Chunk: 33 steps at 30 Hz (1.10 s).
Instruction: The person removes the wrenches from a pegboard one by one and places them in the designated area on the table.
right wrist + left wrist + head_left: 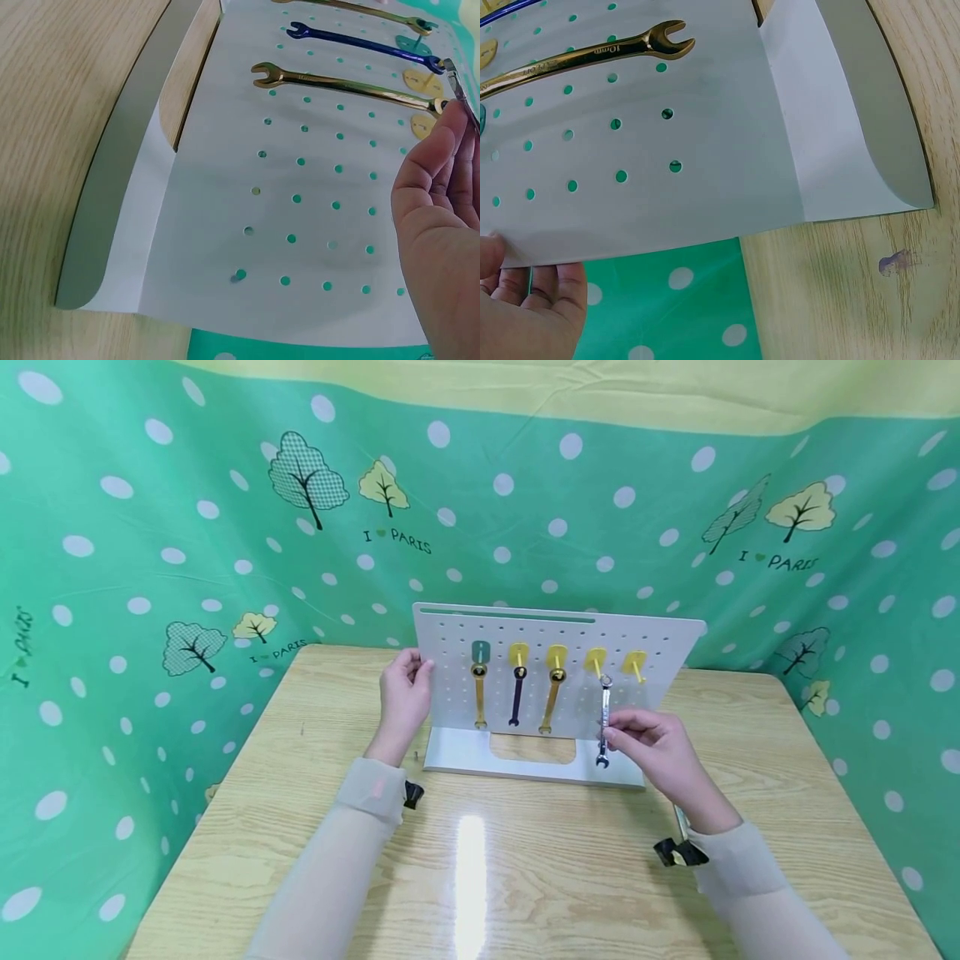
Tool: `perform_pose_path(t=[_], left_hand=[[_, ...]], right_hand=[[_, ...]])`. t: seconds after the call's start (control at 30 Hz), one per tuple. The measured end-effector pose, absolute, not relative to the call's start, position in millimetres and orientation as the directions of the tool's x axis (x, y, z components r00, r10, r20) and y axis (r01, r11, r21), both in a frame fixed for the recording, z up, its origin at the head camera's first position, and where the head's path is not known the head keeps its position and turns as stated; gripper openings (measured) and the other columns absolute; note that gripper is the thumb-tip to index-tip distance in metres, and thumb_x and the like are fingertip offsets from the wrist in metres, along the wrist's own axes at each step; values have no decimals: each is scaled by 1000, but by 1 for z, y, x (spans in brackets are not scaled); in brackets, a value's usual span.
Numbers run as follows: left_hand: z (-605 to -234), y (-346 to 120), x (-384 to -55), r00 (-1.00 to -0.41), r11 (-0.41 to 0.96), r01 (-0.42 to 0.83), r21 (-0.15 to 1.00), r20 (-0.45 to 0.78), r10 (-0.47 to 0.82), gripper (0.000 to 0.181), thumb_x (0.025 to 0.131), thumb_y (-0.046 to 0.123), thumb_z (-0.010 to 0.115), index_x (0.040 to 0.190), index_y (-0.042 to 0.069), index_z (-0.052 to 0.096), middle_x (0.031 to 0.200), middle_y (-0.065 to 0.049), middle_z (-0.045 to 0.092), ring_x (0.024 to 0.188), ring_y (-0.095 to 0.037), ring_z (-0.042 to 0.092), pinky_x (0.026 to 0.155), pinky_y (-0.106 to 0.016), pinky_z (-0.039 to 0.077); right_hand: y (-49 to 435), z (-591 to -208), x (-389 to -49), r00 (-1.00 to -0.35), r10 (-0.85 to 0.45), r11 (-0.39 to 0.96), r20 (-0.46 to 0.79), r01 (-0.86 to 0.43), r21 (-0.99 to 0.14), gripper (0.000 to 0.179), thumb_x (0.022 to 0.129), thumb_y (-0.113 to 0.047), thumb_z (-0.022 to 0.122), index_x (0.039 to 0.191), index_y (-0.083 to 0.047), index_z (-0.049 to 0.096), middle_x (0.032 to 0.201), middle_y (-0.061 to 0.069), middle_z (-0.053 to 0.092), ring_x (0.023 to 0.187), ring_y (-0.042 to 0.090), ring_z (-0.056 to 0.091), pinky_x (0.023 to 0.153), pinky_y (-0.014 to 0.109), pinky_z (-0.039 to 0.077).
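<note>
My left hand [405, 693] grips the left edge of a white pegboard [645, 631], thumb in front and fingers behind. The right hand [656, 752] pinches a silver combination wrench [604, 718] at its middle. Its ring end points up, right at the tip of a yellow hook [596, 660]; the open end hangs down. To the left, a gold wrench [480, 697], a dark blue wrench [517, 697] and another gold wrench [552, 702] hang by their ring ends. In the right wrist view, the hand hides most of the silver wrench [456, 82].
A bare yellow hook [634, 662] sits at the board's right. The leftmost hook [481, 652] is teal. The board's white base [457, 752], with a cut-out, stands on a wooden table [555, 868]. Green dotted cloth [225, 527] surrounds the table's back and sides.
</note>
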<state>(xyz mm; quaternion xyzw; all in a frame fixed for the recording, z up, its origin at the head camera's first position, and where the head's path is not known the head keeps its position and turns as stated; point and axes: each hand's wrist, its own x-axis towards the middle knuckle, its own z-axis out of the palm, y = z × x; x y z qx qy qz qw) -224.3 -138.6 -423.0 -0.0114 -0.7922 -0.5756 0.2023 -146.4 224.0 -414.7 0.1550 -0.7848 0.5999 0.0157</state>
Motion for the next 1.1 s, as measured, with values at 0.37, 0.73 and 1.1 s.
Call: perform_pose_path(t=[0.37,0.73,1.1], left_hand=[[-423,-139,-224,-916,335,256,907,338,-215,11,103,3,60,107,-5,64,98,-18,69,84,-25,62,69,-26,53],[-425,-138,-226,-904,334,292,896,373,-211,8,101,-1,60,104,-7,64,96,-20,70,83,-28,63,67,-23,51],[-425,-138,-226,-904,333,292,896,373,-211,9,101,0,61,104,-7,64,95,-19,70,80,-25,62,66,-24,52]], right_hand=[[237,-420,-141,-954,-217,236,206,-256,-937,16,98,-3,69,107,10,68,96,17,71,82,20,67,75,27,58],[256,-432,-137,-963,-195,242,184,-229,-943,20,98,-4,69,108,13,66,94,16,72,81,20,68,74,29,58],[265,-441,-134,-970,-179,264,164,-208,-942,20,98,-4,68,109,12,67,97,17,71,81,19,68,74,28,59]])
